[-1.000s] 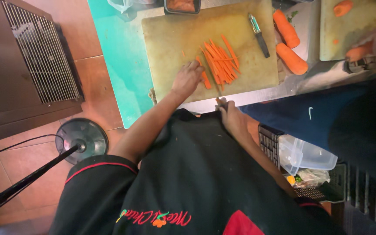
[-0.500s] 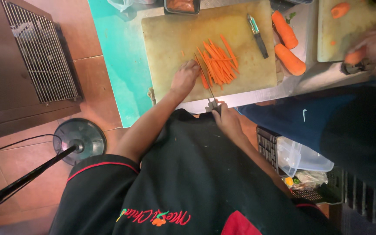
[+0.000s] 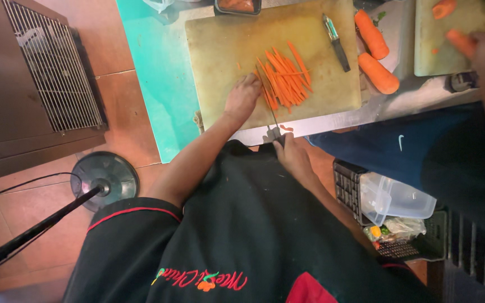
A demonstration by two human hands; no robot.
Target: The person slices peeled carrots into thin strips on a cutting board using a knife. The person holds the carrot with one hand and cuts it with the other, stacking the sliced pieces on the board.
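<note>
Carrot sticks lie piled on the worn cutting board, and versus the earlier frames the right hand has come up from the desk edge so the knife now runs blade-first into the near end of the pile, while the left hand stays pressed at the pile's left side. Board sits on a steel desk beside a teal sheet, with a peeler, two whole carrots, red tile floor and a fan base below. Right fingers are wrapped tight round the knife handle; left fingers are curled, knuckles up, touching the sticks, gripping nothing.
</note>
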